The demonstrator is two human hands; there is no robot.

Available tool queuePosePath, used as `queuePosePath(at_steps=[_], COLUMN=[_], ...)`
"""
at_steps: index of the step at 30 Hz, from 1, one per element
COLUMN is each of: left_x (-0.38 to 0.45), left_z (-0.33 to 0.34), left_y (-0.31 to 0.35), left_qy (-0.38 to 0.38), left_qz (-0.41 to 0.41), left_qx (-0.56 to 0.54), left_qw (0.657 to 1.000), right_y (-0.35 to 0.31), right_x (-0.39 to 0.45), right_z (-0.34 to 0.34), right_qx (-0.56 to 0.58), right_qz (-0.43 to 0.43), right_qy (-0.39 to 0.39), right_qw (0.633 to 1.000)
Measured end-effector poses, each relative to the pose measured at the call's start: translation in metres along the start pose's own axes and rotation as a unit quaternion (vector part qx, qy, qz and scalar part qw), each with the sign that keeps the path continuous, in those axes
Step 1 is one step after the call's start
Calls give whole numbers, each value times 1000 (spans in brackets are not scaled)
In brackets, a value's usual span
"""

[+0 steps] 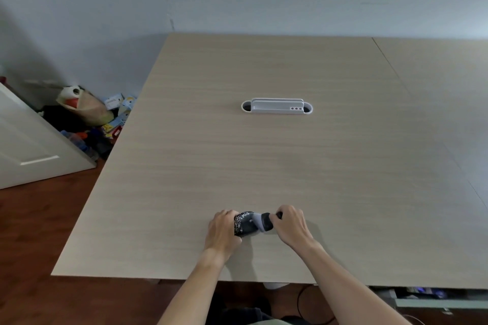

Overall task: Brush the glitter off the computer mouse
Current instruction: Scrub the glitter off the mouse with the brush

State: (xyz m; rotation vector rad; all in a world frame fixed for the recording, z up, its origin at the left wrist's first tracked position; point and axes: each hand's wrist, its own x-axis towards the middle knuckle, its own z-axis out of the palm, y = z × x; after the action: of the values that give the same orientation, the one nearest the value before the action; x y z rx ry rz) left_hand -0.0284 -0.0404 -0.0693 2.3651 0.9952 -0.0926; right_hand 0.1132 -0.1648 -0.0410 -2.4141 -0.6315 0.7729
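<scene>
A black computer mouse speckled with pale glitter lies on the light wooden table near its front edge. My left hand grips the mouse from the left side. My right hand holds a small brush with a black handle and pale grey bristles. The bristles rest against the right part of the mouse. Most of the brush handle is hidden inside my right fist.
A white oval cable grommet is set into the table's middle. A seam to a second table panel runs at the right. Left of the table are a white door and a pile of bags and boxes on the floor.
</scene>
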Motion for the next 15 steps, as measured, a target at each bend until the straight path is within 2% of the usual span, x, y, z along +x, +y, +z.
queuePosePath(at_steps=[4,9,15], left_x=[0,2,3], left_z=[-1,-4,-7], left_y=[-1,-1,0], left_qy=[-8,-30,-27], left_qz=[4,3,19], left_qx=[-8,-19,-1], left_qw=[1000,999,999], right_y=[-8,-22,-16], right_x=[0,-1,5], right_z=[-2,3,-3], right_qx=[41,23,-9], right_qz=[4,-59,12], right_qy=[36,-56,33], right_qw=[998,996,999])
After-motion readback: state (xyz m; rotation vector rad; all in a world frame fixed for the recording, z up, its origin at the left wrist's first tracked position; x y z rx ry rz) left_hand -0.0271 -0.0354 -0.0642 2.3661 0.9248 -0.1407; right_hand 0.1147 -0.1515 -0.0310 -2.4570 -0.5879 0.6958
